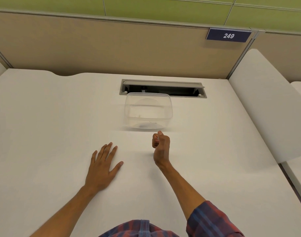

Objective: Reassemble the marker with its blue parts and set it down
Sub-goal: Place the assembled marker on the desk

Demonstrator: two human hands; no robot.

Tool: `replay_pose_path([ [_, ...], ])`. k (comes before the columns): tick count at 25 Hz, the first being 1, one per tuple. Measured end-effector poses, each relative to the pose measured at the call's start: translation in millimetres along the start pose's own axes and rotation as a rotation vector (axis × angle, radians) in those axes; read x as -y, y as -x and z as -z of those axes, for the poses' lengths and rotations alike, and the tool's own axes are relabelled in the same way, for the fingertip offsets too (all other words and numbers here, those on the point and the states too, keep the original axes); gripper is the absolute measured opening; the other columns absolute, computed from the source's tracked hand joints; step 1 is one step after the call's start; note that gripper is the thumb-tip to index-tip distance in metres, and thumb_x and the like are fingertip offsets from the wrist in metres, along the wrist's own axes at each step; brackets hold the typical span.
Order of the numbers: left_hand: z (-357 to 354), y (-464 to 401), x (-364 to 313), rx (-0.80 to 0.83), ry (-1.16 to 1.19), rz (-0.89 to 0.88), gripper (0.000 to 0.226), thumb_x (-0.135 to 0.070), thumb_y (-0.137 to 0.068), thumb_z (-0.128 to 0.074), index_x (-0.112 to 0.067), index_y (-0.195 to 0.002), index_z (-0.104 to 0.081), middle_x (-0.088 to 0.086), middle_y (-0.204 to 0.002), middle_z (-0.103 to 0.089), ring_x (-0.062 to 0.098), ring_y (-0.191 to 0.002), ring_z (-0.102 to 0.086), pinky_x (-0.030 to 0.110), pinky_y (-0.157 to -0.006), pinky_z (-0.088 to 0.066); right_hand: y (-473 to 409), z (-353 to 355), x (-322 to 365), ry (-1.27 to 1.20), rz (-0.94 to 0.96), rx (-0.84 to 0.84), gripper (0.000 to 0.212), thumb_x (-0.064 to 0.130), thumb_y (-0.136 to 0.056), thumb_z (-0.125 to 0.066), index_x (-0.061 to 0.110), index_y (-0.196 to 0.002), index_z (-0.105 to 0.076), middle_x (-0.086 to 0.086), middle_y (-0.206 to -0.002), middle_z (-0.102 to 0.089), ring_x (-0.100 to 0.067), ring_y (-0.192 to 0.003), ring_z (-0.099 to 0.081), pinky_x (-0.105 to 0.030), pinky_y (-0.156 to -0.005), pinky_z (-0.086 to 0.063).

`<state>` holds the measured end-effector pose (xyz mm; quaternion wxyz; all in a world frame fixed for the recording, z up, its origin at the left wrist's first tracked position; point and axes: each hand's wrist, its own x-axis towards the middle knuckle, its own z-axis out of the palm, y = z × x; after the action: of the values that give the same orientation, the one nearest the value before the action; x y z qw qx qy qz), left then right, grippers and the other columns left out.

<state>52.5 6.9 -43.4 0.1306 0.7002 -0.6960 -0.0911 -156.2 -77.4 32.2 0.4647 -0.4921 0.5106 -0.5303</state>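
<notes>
— Where the beige partition meets its grey rail in the upper right of the frame, can you read that dark blue sign [228, 35]?

— Yes, white digits: "249". It is the only writing I can make out.

— And containers?

— One clear plastic tub [148, 111], just right of centre, standing on the white table [43, 117]. Its far rim overlaps the near edge of the grey cable hatch [162, 88] set into the table, whose flap is lifted over a dark slot. The tub looks almost empty; a small dark smudge shows at its bottom near the front wall, too blurred to name.

— The marker and its blue parts?

— I cannot see them anywhere on the table or in the tub. If anything is held, it is hidden.

— The hands, then?

— The left hand [101, 168], lower centre, lies flat on the table, palm down, fingers spread, gripping nothing. The right hand [160, 144], just below the tub's front wall and apart from it, is curled into a loose fist, thumb up against the bent fingers. Something pale may show between thumb and forefinger, but I cannot tell whether the grip pinches anything.

— Clothing?

— A red-and-blue plaid sleeve [213, 219] at the lower right.
</notes>
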Motion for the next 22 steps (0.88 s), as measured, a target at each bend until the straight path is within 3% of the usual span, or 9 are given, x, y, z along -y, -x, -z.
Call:
replay_pose_path([
  [6,-0.1,0.8,-1.0,-0.004,0.006,-0.005,0.075,-0.068,-0.09,-0.016,-0.024,-0.15,-0.029,-0.001,-0.16,-0.023,0.016,-0.147,-0.016,0.045,-0.119,-0.011,-2.3,2.0,1.9,0.002,-0.003,-0.011,0.033,0.042,-0.076,-0.032,0.032,-0.046,-0.023,0.013,-0.049,-0.018,-0.009,-0.05,-0.013,-0.03,-0.054,-0.009],
  [12,-0.1,-0.2,-0.9,-0.008,0.013,-0.001,0.075,-0.068,-0.09,-0.016,-0.025,-0.15,-0.029,-0.001,-0.16,-0.023,0.016,-0.147,-0.016,0.045,-0.119,-0.011,-5.9,3.8,6.7,-0.051,-0.026,-0.034,0.027,0.043,-0.072,-0.034,0.028,-0.054,-0.02,0.0,-0.056,-0.015,-0.013,-0.054,-0.011,-0.036,-0.055,-0.006],
  [18,0.0,0.3,-0.9,-0.01,0.002,-0.001,0.073,-0.067,-0.091,-0.017,-0.025,-0.15,-0.029,-0.001,-0.16,-0.024,0.016,-0.147,-0.017,0.045,-0.119,-0.012,-3.0,0.4,2.2,0.005,-0.004,-0.015,0.032,0.043,-0.075,-0.032,0.032,-0.047,-0.021,0.014,-0.049,-0.016,-0.01,-0.051,-0.013,-0.031,-0.054,-0.008],
  [22,-0.1,0.2,-0.9,-0.012,0.006,0.0,0.073,-0.067,-0.091,-0.018,-0.025,-0.149,-0.029,-0.001,-0.16,-0.024,0.016,-0.147,-0.018,0.045,-0.119,-0.012,-0.9,1.3,-1.1,0.005,-0.002,-0.011,0.033,0.044,-0.077,-0.032,0.032,-0.048,-0.02,0.013,-0.048,-0.016,-0.009,-0.051,-0.013,-0.034,-0.056,-0.008],
])
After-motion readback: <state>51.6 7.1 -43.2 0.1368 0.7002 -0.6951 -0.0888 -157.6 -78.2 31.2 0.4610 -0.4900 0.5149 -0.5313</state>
